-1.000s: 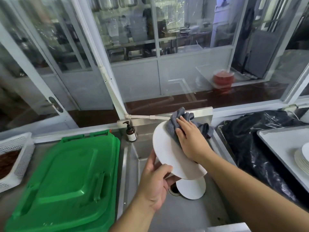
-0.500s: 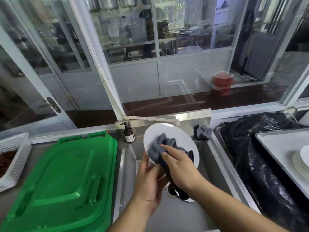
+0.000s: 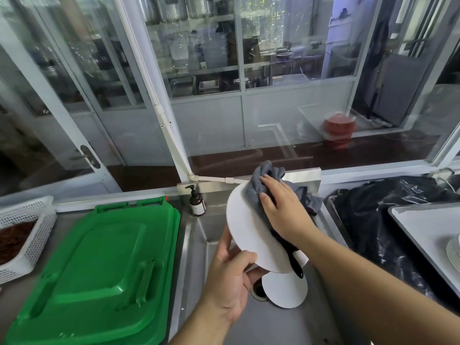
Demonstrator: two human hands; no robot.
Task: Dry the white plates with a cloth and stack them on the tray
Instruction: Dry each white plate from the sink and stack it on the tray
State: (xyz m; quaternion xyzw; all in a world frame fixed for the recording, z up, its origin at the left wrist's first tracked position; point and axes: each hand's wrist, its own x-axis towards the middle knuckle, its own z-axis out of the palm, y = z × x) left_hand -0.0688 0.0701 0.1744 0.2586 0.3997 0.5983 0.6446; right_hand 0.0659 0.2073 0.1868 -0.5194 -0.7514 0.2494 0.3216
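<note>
A: Start with the big items. Green bin lid [image 3: 94, 270] fills the counter on the left, with a white mesh basket [image 3: 27, 230] beyond it. The steel sink [image 3: 196, 250] is in the centre, and a black plastic bag [image 3: 373, 215] is bunched to its right.

B: And the tray?

A: The tray [image 3: 423, 220] sits far right, partly over the bag. A stack of plates [image 3: 454, 252] rests at its near edge, cut by the frame, so I can't count them. Likely put there so a dried plate needs only a short swing right from the sink.

B: The plate being worked on?

A: White plate [image 3: 246, 235], held tilted over the sink basin, its face turned toward the person. My guess is the tilt lets drips fall into the sink and gives the cloth a flat face to press on.

B: Hands?

A: Left hand [image 3: 231, 277] is closed on the plate's lower rim, thumb on the front, fingers behind. Right hand [image 3: 283, 207] lies spread flat and presses the grey cloth [image 3: 258, 185] against the plate's upper right part. It isn't curled round the cloth, more pinning it under palm and fingers. The cloth's tail hangs off the plate's right side.

B: Anything left to do?

A: A second plate [image 3: 286, 290] lies in the sink bottom, next to the drain and below the held one. It looks like the next to dry. A brown pump bottle [image 3: 197, 204] stands at the sink's back left corner.
</note>
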